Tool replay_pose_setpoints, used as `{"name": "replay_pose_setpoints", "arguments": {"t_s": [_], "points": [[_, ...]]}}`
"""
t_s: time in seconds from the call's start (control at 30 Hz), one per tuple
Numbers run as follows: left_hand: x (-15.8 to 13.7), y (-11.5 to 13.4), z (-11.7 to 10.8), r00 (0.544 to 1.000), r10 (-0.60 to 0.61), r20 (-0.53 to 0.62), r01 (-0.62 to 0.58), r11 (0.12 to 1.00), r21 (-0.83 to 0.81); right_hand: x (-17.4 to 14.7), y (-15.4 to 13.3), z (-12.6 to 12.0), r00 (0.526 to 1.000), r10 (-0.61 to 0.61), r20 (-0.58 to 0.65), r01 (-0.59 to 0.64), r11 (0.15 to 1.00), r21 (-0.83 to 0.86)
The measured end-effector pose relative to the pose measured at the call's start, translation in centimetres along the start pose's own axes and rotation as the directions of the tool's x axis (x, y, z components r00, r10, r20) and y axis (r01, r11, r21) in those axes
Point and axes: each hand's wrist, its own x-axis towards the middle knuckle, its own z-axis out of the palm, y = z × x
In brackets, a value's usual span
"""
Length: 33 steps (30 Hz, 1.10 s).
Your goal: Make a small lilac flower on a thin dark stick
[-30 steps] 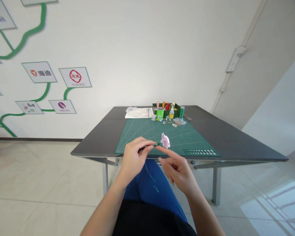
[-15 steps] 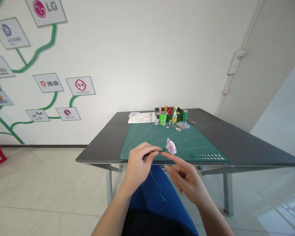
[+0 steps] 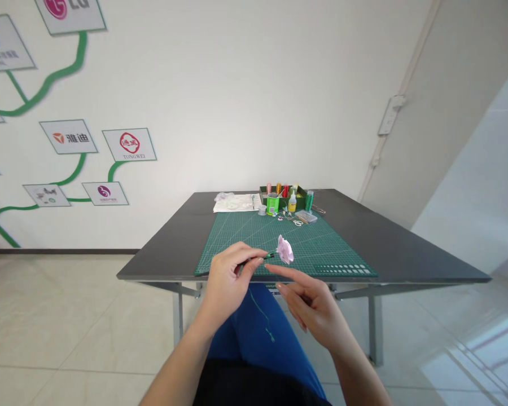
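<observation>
Pinched between the thumb and fingers of my left hand (image 3: 232, 276) is the dark, thin stem of an artificial flower (image 3: 285, 250). The pale lilac bloom points right, over the mat, and green wrapping shows on the stem below it. A green thread (image 3: 260, 310) hangs from beneath my left hand, its frayed end over my blue-clad leg. My right hand (image 3: 311, 299) is just right of the stem, index finger stretched towards it, thumb held apart below and the other fingers curled. Whether the index fingertip touches the stem or a fine thread, I cannot tell.
A green cutting mat (image 3: 237, 234) covers the middle of the dark table (image 3: 169, 242). Towards the back stand a green box (image 3: 300, 201) with thread spools, a green can (image 3: 272, 204), a glue bottle (image 3: 292, 202), white-handled scissors (image 3: 297, 223), a clear case (image 3: 307, 216) and white sheets (image 3: 232, 203).
My right index finger has drawn slightly back below the stem. The left hand keeps its hold on the flower. The whole view has shifted, so everything appears further left.
</observation>
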Motion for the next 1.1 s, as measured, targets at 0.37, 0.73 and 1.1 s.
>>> {"name": "replay_pose_setpoints", "arguments": {"t_s": [0.37, 0.73, 1.1], "points": [[0.14, 0.51, -0.40, 1.000, 0.008, 0.021, -0.008, 1.000, -0.002, -0.25, 0.06, -0.19, 1.000, -0.004, 0.022, 0.004, 1.000, -0.025], [0.09, 0.70, -0.60, 0.999, -0.009, 0.036, 0.010, 1.000, -0.018, -0.20, 0.24, -0.63, 0.998, -0.016, 0.063, 0.019, 0.999, -0.040], [-0.04, 0.38, -0.48, 1.000, 0.013, 0.020, -0.013, 1.000, 0.012, 0.04, 0.27, -0.78, 0.996, -0.030, 0.078, 0.036, 0.997, -0.066]]}}
